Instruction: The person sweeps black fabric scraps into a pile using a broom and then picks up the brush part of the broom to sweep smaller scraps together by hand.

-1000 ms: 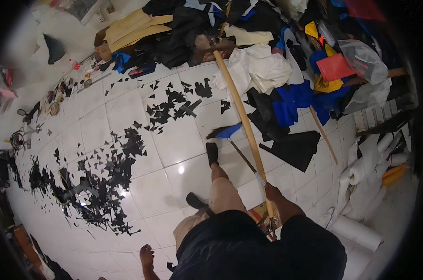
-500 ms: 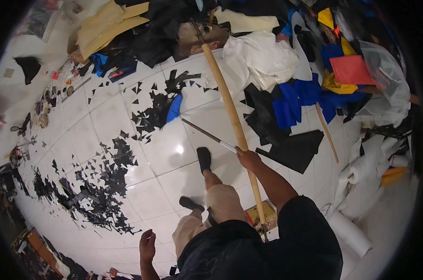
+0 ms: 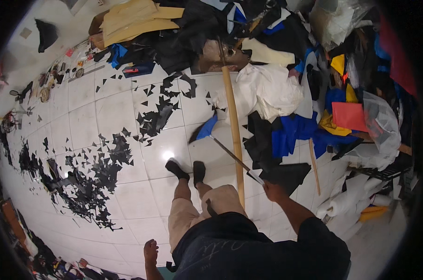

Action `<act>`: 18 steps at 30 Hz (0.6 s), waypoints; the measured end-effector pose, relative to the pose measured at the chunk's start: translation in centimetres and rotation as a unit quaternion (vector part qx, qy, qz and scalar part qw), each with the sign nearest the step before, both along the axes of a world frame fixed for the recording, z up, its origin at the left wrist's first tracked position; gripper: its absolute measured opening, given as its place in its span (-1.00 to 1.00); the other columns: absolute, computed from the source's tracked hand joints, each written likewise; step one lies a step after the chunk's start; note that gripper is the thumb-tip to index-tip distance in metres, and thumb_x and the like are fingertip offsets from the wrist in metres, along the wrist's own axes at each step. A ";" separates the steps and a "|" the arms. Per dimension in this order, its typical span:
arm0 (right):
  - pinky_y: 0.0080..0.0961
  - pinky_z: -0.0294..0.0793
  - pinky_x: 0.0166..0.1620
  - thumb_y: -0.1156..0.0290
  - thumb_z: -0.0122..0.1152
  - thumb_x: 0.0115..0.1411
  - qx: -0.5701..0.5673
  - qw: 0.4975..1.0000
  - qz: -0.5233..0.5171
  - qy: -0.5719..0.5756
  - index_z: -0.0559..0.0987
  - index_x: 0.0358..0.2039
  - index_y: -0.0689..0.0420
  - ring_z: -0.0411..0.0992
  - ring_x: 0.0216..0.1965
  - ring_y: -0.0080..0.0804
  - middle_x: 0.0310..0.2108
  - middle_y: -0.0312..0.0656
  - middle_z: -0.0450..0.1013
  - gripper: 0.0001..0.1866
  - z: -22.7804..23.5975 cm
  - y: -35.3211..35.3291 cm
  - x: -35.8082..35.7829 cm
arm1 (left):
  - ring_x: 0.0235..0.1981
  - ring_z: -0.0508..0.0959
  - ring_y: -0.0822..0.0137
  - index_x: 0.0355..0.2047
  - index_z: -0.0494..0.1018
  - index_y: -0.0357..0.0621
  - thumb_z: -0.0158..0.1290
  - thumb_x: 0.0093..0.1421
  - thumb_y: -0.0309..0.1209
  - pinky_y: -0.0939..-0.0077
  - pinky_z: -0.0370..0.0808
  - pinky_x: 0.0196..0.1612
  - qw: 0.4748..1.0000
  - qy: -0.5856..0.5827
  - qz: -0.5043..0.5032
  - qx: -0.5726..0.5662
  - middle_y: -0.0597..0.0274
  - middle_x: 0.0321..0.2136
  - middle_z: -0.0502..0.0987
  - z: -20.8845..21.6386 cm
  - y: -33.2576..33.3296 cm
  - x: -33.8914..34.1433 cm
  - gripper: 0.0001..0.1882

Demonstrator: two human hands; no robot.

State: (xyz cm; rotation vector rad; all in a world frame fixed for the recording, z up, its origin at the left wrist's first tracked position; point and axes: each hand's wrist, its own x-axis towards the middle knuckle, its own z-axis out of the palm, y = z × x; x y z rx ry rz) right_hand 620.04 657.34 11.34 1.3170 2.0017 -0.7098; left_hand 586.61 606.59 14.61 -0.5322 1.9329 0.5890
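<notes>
Pale, script-like lettering [image 3: 214, 254] ran across the front of the person's dark shirt [image 3: 277, 254]. No words could be read.

Black triangular scraps [image 3: 120, 151] lie on white tiled floor [image 3: 137, 193], mostly left of blue-headed broom [image 3: 207, 128], its stick [image 3: 228, 152] crossing long round tan pole [image 3: 235, 133].

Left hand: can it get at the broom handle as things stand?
Probably, with a stretch rightward: the left hand looks empty and nothing visibly blocks its way, though the right hand grips the broom handle at its upper end.
</notes>
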 end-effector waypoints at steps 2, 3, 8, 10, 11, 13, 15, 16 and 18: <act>-0.04 0.37 -0.17 0.15 -0.23 0.23 -0.044 0.998 0.002 -0.055 0.33 0.02 0.02 0.40 -0.26 0.13 -0.24 0.09 0.43 -0.59 0.8 0.0 -2.2 | -0.41 0.46 0.38 -0.06 0.32 -0.27 -0.05 0.13 -0.26 0.56 0.37 -0.47 1.000 -0.013 0.015 -0.012 0.19 -0.35 0.46 -0.3 -0.9 0.1 -0.58; -0.06 0.38 -0.17 0.14 -0.23 0.23 -0.041 0.998 0.009 -0.042 0.33 0.03 0.03 0.40 -0.26 0.12 -0.24 0.08 0.43 -0.59 0.8 0.4 -2.8 | -0.41 0.46 0.38 -0.07 0.32 -0.26 -0.05 0.13 -0.26 0.55 0.37 -0.48 1.000 -0.013 0.023 -0.006 0.20 -0.35 0.46 -0.7 -0.5 -0.6 -0.58; -0.07 0.37 -0.16 0.10 -0.24 0.23 -0.040 0.995 0.040 0.079 0.34 0.03 -0.02 0.40 -0.23 0.10 -0.24 0.06 0.43 -0.58 1.6 2.8 -8.0 | -0.42 0.46 0.38 -0.12 0.36 -0.21 -0.10 0.14 -0.23 0.53 0.38 -0.47 0.997 -0.006 0.034 0.064 0.21 -0.35 0.46 -5.2 -0.2 -6.6 -0.63; -0.14 0.38 -0.19 0.14 -0.20 0.23 -0.072 0.992 0.047 0.090 0.34 0.02 -0.01 0.41 -0.28 0.08 -0.27 0.05 0.44 -0.60 6.1 3.4 -14.3 | -0.45 0.46 0.39 -0.16 0.39 -0.14 -0.16 0.17 -0.22 0.54 0.37 -0.50 0.991 0.022 0.035 0.124 0.25 -0.35 0.47 -7.5 -1.6 -9.9 -0.67; -0.14 0.37 -0.19 0.14 -0.20 0.23 -0.071 0.991 0.047 0.101 0.34 0.02 -0.01 0.42 -0.27 0.07 -0.27 0.06 0.44 -0.60 6.6 3.1 -15.5 | -0.46 0.44 0.40 -0.18 0.39 -0.10 -0.15 0.17 -0.22 0.55 0.35 -0.51 0.990 0.018 0.047 0.135 0.28 -0.36 0.46 -8.8 -1.5 -12.5 -0.69; -0.14 0.37 -0.19 0.13 -0.20 0.23 -0.063 0.991 0.038 0.109 0.34 0.03 -0.03 0.42 -0.26 0.06 -0.26 0.06 0.44 -0.60 6.9 3.0 -16.3 | -0.46 0.41 0.43 -0.17 0.35 -0.09 -0.12 0.16 -0.18 0.54 0.33 -0.49 0.982 0.093 0.079 0.148 0.33 -0.38 0.43 -9.0 1.6 -16.4 -0.68; -0.10 0.34 -0.12 0.11 -0.25 0.24 -0.068 0.992 0.044 0.093 0.32 0.04 -0.01 0.39 -0.19 0.07 -0.21 0.06 0.42 -0.58 8.6 2.3 -18.8 | -0.40 0.40 0.41 -0.18 0.34 -0.08 -0.12 0.15 -0.15 0.51 0.33 -0.40 0.970 0.141 0.090 0.174 0.34 -0.38 0.39 -6.8 4.2 -20.2 -0.67; -0.08 0.33 -0.09 0.10 -0.27 0.24 -0.069 0.993 0.047 0.085 0.31 0.05 -0.01 0.37 -0.15 0.07 -0.18 0.06 0.41 -0.57 9.6 1.8 -19.9 | -0.36 0.41 0.38 -0.15 0.34 -0.08 -0.12 0.15 -0.16 0.45 0.33 -0.33 0.965 0.152 0.087 0.196 0.31 -0.34 0.39 -5.8 5.0 -21.6 -0.66; -0.11 0.32 -0.06 0.11 -0.27 0.24 -0.044 0.995 0.048 0.073 0.30 0.05 0.00 0.36 -0.13 0.05 -0.15 0.05 0.40 -0.57 10.5 1.6 -20.9 | -0.33 0.42 0.34 -0.12 0.32 -0.08 -0.11 0.14 -0.18 0.42 0.34 -0.29 0.956 0.174 0.132 0.197 0.28 -0.30 0.40 -5.5 6.3 -22.5 -0.65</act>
